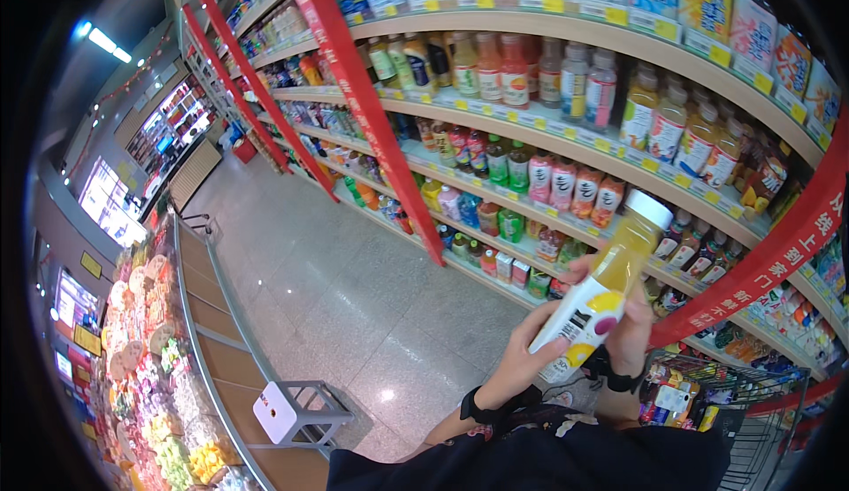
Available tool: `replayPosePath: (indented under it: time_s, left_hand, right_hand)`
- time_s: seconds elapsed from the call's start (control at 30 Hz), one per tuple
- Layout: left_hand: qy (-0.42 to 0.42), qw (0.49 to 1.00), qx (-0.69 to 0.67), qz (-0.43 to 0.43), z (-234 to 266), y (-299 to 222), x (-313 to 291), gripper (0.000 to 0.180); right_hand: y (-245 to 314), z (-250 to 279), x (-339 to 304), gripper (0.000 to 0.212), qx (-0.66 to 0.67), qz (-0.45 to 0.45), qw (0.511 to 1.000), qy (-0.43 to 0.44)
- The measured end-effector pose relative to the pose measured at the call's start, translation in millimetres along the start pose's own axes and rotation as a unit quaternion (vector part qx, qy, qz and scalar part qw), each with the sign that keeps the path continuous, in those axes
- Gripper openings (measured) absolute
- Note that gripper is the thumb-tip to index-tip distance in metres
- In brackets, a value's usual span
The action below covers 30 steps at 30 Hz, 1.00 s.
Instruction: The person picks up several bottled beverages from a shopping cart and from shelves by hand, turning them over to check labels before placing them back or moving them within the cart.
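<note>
- Head view: both hands were raised in front of the chest, holding one juice bottle (601, 288) between them, with the drinks shelving (566, 133) behind it.
- The bottle was plastic, filled with orange-yellow juice, with a white cap (648, 209) and a white and yellow label low on its body.
- Its long axis ran on a slant, base toward the lower left and cap toward the upper right, so the cap end leaned toward the shelves and the base toward the person.
- The left hand (522, 354) was closed about the lower, labelled part, fingers curled under and along the base, thumb on the label.
- The right hand (630, 327) was wrapped behind the bottle's middle, with a fingertip showing above at its left side; how tightly it gripped I could not tell, since the bottle hid most of the fingers.
- Both hands touched the bottle; the left sat nearer the base, the right nearer the cap.
- A shopping trolley (752, 403) holding packets stood just below and right of the hands.
- Across the grey tiled aisle, a display of wrapped sweets (150, 358) ran along the left.
</note>
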<state>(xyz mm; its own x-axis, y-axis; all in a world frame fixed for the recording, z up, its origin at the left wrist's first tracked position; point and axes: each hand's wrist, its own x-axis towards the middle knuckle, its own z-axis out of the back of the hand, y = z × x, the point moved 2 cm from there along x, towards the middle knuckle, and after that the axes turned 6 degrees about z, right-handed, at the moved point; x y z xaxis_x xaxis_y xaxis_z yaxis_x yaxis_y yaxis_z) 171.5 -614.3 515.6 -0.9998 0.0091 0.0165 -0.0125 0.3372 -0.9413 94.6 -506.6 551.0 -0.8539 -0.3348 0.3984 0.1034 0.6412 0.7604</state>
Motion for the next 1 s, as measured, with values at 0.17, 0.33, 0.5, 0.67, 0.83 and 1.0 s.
replayPosePath:
  time_s: [0.17,0.33,0.5,0.67,0.83,1.0]
  left_hand:
    - [-0.182,0.982,-0.001,-0.049,71.2,-30.3,-64.0,0.049]
    - [-0.154,0.986,-0.035,-0.055,130.8,-52.3,-109.7,0.064]
    - [-0.134,0.989,0.018,-0.060,169.4,-53.6,-131.6,0.080]
    - [-0.197,0.979,-0.029,-0.032,187.5,-61.3,-154.9,0.067]
    - [-0.226,0.969,-0.092,-0.040,202.8,-62.1,-168.3,0.053]
    - [-0.239,0.966,-0.091,-0.033,211.3,-58.3,-178.9,0.053]
  right_hand:
    - [-91.8,-93.4,-14.4,0.078,0.115,-0.128,0.975,0.137]
    - [-142.1,-164.4,-12.3,0.078,0.200,-0.185,0.945,0.182]
    - [-173.9,-203.1,-27.0,0.080,0.292,-0.230,0.913,0.167]
    - [-190.7,-227.1,-39.5,0.074,0.217,-0.248,0.932,0.152]
    - [-200.4,-238.7,-47.7,0.063,0.169,-0.206,0.942,0.203]
    - [-207.9,-246.4,-54.5,0.056,0.146,-0.261,0.935,0.188]
